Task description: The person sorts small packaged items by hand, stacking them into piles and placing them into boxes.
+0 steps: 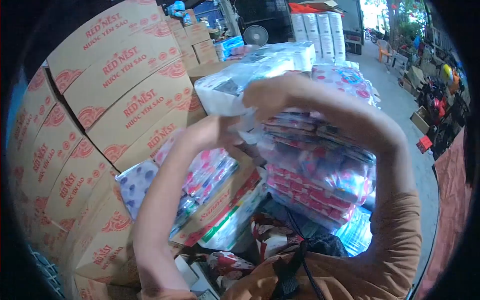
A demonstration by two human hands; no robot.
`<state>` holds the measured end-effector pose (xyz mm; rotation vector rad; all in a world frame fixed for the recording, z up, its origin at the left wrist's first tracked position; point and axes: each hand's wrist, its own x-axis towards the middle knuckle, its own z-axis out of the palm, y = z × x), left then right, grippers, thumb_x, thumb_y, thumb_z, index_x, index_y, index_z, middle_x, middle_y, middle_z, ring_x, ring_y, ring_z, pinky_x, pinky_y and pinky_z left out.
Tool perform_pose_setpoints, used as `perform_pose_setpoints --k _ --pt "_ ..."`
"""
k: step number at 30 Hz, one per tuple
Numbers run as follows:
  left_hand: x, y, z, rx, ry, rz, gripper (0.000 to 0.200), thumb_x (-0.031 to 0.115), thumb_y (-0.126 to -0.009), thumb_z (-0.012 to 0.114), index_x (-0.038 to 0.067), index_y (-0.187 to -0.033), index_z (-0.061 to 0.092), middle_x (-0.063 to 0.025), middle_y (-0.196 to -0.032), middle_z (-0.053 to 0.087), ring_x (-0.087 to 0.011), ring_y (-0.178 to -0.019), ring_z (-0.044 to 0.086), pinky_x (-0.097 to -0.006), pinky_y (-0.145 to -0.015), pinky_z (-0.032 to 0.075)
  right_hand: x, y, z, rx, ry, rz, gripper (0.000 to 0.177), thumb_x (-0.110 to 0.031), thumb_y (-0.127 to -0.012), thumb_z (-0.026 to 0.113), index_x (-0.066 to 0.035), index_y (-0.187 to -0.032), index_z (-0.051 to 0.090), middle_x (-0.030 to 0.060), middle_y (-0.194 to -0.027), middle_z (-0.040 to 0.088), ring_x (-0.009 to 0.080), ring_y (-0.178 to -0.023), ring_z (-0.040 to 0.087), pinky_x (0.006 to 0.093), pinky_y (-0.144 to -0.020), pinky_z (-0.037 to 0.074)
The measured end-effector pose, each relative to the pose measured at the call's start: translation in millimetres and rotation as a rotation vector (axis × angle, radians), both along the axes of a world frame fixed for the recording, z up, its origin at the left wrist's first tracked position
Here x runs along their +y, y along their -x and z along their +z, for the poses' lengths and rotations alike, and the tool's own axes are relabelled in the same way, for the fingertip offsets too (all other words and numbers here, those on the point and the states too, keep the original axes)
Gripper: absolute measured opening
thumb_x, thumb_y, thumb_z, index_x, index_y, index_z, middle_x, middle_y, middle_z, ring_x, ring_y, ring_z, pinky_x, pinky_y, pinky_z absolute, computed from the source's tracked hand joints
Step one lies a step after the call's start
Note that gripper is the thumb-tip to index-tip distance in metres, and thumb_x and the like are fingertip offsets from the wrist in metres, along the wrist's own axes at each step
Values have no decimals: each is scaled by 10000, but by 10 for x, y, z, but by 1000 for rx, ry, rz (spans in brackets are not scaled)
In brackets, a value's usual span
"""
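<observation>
Both of my hands meet in front of me over the stacked packs. A crumpled strip of whitish, see-through plastic is pinched between them, smeared by motion. My right hand is closed on its upper part, in front of a plastic-wrapped white bundle. Lower and to the left, my left hand is closed on the same plastic, its fingertips partly hidden. Just below and right of the hands is a tall stack of pink and patterned plastic-wrapped packs. More dotted packs lie beneath my left forearm.
Red Nest cartons are piled high on the left. A Sunny-type printed carton lies below the dotted packs. Behind stand a fan and white wrapped stacks. A concrete aisle runs along the right, beside assorted clutter.
</observation>
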<state>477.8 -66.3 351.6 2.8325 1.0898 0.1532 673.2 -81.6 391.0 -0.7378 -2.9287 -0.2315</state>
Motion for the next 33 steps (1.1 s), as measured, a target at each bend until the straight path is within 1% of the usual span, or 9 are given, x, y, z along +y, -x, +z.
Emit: perform_pose_setpoints --k 3,7,8,13,18,25,28,30,33 --pt "205 -666 0 27 -31 -25 499 272 -707 635 67 -1140 493 -177 -1094 529 -299 -1025 498 -354 -866 396 100 -679 61 -172 -39 -482 334 -146 -612 663 -41 -922 592 155 -843 602 274 -777 576 373 -715 439" --pt "437 -1395 -131 -109 -111 -179 428 240 -718 601 81 -1106 516 -163 -1084 533 -307 -1008 506 -368 -855 402 133 -1433 -145 -71 -65 -424 486 -158 -587 689 -33 -1034 543 167 -877 597 287 -847 573 361 -760 440" --pt "489 -1541 -179 -172 -197 -251 415 228 -723 581 89 -1108 516 -155 -1090 524 -313 -1009 503 -396 -853 402 25 -1451 -100 -226 21 -742 553 -205 -583 690 -26 -1075 512 179 -933 581 301 -903 552 367 -777 434" --pt "661 -2042 -363 -258 -280 -353 392 195 -731 537 126 -1116 517 -128 -1110 499 -314 -1022 493 -476 -864 379 241 -2117 -522 -84 -94 -582 371 -241 -627 647 -7 -897 551 182 -806 583 335 -806 560 394 -719 434" --pt "654 -2210 -522 -304 -212 -274 333 181 -731 541 131 -1060 551 -117 -1046 533 -287 -981 526 -538 -835 344 167 -2114 -804 3 -97 -745 186 -182 -702 544 -3 -751 559 178 -719 569 335 -722 566 416 -633 438" --pt "713 -2334 -658 -327 -471 -235 189 66 -703 456 119 -804 606 -88 -828 612 -259 -840 585 -515 -737 328 97 -1913 -899 103 -338 -751 185 -194 -726 537 -13 -690 549 195 -677 559 353 -658 565 426 -568 425" --pt "713 -2286 -584 -445 -642 -191 112 141 -728 500 124 -774 600 -91 -766 604 -276 -733 587 -464 -641 352 -124 -1711 -610 65 -269 -772 185 -188 -727 538 -35 -831 547 183 -761 565 355 -688 558 425 -594 433" --pt "718 -2149 -495 -579 -635 -208 130 136 -730 467 115 -728 595 -103 -761 606 -271 -733 590 -459 -648 365 4 -1843 -710 206 -346 -568 189 -190 -733 534 -45 -854 528 176 -804 559 358 -710 552 434 -587 421" --pt "416 -1731 -278 -657 -592 -209 174 144 -747 450 98 -690 607 -120 -732 603 -276 -703 589 -432 -610 385 3 -1638 -614 222 -348 -665 108 -112 -740 500 -32 -810 512 179 -742 558 368 -696 551 439 -581 419"
